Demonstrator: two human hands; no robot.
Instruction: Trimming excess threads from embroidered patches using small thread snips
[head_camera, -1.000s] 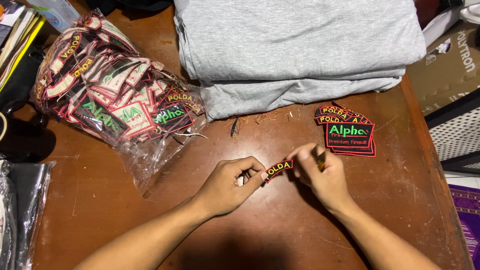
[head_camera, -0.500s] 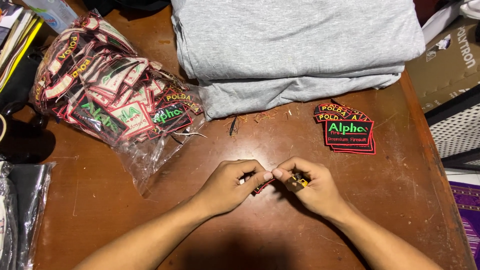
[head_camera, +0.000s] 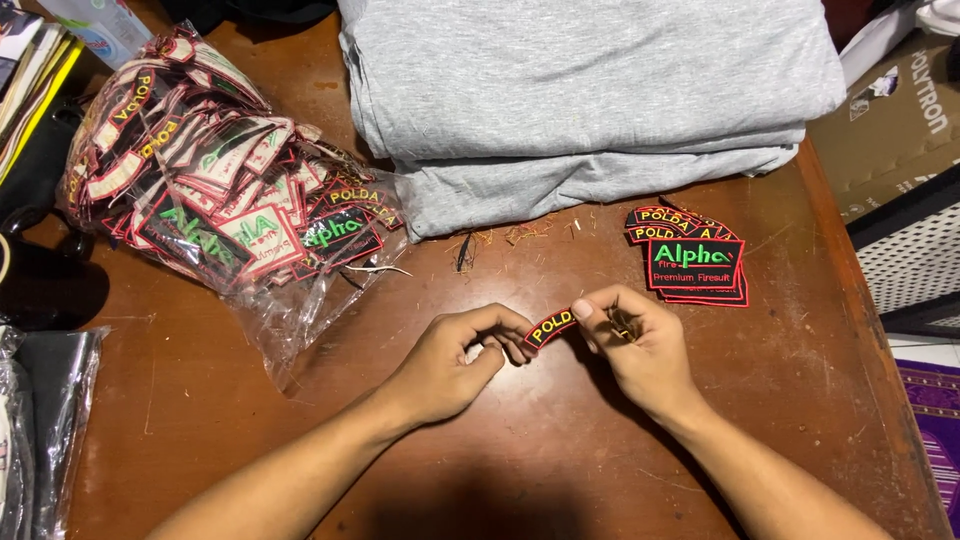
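Brown and scuffed, a wooden table (head_camera: 200, 420) fills the view, strewn with short thread scraps near its middle. At its far side a stack of folded grey cloth (head_camera: 590, 90) is laid, at least two pieces being countable. To the left, one clear plastic bag (head_camera: 215, 200) is seen, stuffed with embroidered patches too many to count. To the right of centre, one small pile of patches (head_camera: 693, 262) is stacked, a rectangular black one with green lettering on top. One curved black patch (head_camera: 550, 327) with a red border is held just above the table's middle, its long axis running left to right and rising slightly toward the right. Its left end is pinched by the left hand (head_camera: 450, 360), its right end by the right hand (head_camera: 640, 350), whose other fingers are curled.
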